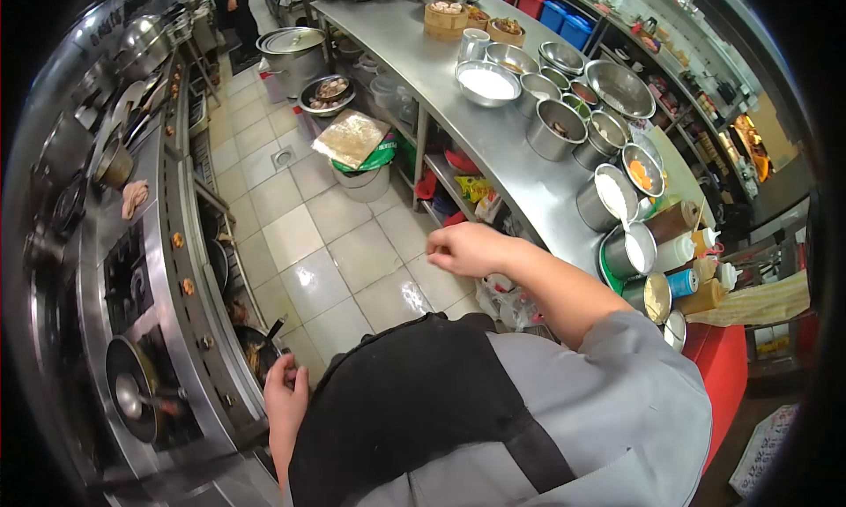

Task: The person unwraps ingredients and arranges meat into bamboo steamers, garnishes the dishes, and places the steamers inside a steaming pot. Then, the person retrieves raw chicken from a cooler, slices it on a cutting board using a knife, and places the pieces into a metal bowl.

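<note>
My left hand [286,390] is low at the left, beside the stove front. Its fingers are loosely bent, with the thumb a little apart, and nothing shows in it. Nearest to it is a dark pan [254,346] on a low shelf, its handle pointing up toward the hand. Over the tiled floor, in front of the dark apron [397,410], my right hand [464,249] is held with its fingers curled in and nothing visible in them. The steel counter [502,167] runs to the right of that hand.
The stove [163,269] at left bears a wok [132,388] with a ladle. Bowls, pots and sauce bottles [675,252] line the counter. On the floor stand a bucket [361,185] under a board and a large pot [295,66]. Another person [233,13] stands far back.
</note>
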Tool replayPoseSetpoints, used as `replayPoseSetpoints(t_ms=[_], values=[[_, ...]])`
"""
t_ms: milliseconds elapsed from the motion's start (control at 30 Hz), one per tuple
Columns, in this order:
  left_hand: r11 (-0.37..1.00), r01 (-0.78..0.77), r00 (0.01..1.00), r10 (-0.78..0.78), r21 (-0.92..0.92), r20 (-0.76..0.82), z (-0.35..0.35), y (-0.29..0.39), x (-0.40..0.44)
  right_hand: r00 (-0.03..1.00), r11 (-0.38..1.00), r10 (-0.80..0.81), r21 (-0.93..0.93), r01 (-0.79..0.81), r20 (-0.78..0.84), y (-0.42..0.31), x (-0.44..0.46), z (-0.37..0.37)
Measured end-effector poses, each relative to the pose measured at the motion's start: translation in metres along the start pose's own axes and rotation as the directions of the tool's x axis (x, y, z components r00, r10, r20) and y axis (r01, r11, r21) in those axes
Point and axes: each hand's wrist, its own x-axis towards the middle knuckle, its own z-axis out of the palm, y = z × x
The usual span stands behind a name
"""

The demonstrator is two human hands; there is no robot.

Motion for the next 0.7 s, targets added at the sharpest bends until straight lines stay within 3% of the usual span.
replayPoseSetpoints(t_ms=[100,200,233,300,400,467,500,567,600,633,667,700], values=[[0.998,-0.063,0.994,0.062,-0.001,0.085,-0.004,0.032,0.082,0.985,0.982,0.152,0.126,-0.140,-0.087,0.003,0.013,-0.043],[0.992,-0.119,0.985,0.122,-0.027,0.126,-0.013,0.061,0.154,0.932,0.970,0.183,0.213,-0.118,-0.314,0.025,0.042,-0.067],[0.992,-0.118,0.983,0.122,-0.042,0.135,-0.015,0.065,0.175,0.926,0.861,0.330,0.460,-0.216,-0.182,0.030,0.056,-0.081],[0.991,-0.112,0.982,0.122,-0.076,0.143,-0.018,0.066,0.220,0.907,0.729,0.371,0.666,-0.154,-0.197,0.031,0.085,-0.107],[0.998,-0.010,0.986,0.020,-0.059,0.166,-0.008,0.051,0.274,0.924,0.715,0.279,0.699,-0.018,-0.262,0.055,0.151,-0.131],[0.997,0.067,0.983,-0.060,-0.031,0.175,0.003,0.043,0.299,0.873,0.597,0.369,0.801,0.042,-0.320,0.074,0.208,-0.145],[1.000,0.026,0.988,-0.026,0.002,0.150,0.012,0.019,0.310,0.842,0.533,0.413,0.842,0.085,-0.347,0.085,0.240,-0.156],[0.983,0.158,0.970,-0.172,0.089,0.174,0.021,-0.016,0.320,0.770,0.516,0.504,0.852,0.095,-0.391,0.109,0.307,-0.182],[0.972,0.169,0.956,-0.202,0.165,0.211,0.024,-0.044,0.324,0.734,0.508,0.545,0.856,0.095,-0.405,0.126,0.340,-0.196],[0.947,0.303,0.917,-0.321,0.109,0.238,0.030,-0.086,0.324,0.634,0.600,0.597,0.798,0.052,-0.491,0.153,0.372,-0.214],[0.917,0.385,0.881,-0.400,0.108,0.254,0.023,-0.057,0.323,0.534,0.679,0.623,0.734,-0.004,-0.573,0.186,0.408,-0.231],[0.882,0.455,0.848,-0.472,0.125,0.241,0.015,-0.047,0.318,0.432,0.829,0.516,0.559,-0.032,-0.740,0.232,0.440,-0.255]])
